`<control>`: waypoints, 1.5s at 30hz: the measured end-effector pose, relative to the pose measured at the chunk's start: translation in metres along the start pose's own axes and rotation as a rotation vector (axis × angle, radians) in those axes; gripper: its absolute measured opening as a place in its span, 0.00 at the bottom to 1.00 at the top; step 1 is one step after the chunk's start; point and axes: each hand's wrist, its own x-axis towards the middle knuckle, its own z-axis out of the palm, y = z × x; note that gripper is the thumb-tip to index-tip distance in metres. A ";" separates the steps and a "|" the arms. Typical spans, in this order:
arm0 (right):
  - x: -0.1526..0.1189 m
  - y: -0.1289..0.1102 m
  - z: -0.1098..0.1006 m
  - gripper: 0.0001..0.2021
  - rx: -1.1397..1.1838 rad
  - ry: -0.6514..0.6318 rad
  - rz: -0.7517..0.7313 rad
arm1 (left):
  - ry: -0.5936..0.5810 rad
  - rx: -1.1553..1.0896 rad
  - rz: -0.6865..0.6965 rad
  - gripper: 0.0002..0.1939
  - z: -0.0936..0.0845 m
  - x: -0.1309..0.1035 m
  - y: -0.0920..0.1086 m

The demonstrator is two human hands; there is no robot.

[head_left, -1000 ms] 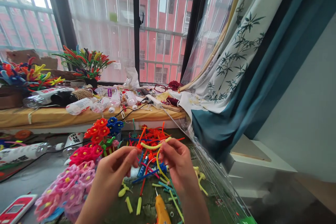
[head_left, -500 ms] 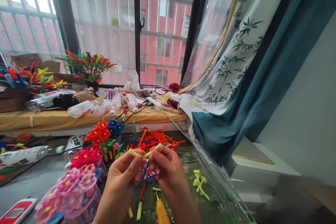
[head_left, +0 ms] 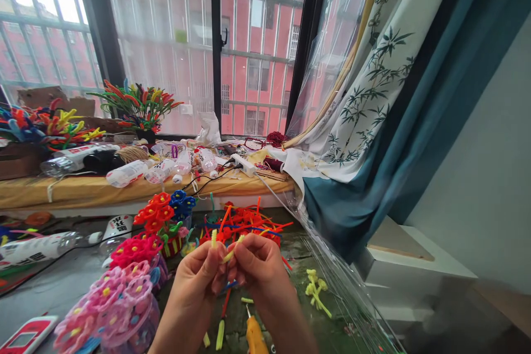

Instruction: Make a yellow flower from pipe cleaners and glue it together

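Yellow pipe cleaner (head_left: 228,256), one: held between both hands above the desk (head_left: 236,318); left end now upright, where half a second ago the piece made a shallow curve. Left hand (head_left: 196,275): thumb and fingers pinched together on it. Right hand (head_left: 258,263): likewise pinched, just beside the left. Pointed yellow tool (head_left: 256,336), one: on desk, unmoved. Red stems (head_left: 244,220), heap: beyond hands.

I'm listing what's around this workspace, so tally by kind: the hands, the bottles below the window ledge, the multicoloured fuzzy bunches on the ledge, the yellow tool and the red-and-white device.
Hands (left hand, right hand): 2
Bottles: 2
Multicoloured bunches: 2
Yellow tool: 1
Red-and-white device: 1
Total: 8
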 end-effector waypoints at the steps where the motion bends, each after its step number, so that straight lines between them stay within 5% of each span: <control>1: 0.000 -0.001 0.000 0.15 -0.032 -0.002 -0.014 | -0.010 0.013 0.000 0.24 0.001 -0.001 0.001; 17: -0.005 -0.011 -0.001 0.15 -0.292 0.064 -0.110 | -0.115 0.258 -0.036 0.23 0.002 -0.012 0.013; 34: -0.004 -0.011 -0.010 0.08 -0.221 -0.034 -0.170 | -0.149 0.182 -0.108 0.22 0.009 -0.016 0.016; 45: -0.005 -0.006 -0.011 0.11 -0.134 -0.084 -0.058 | -0.119 0.184 -0.174 0.25 0.008 -0.015 0.016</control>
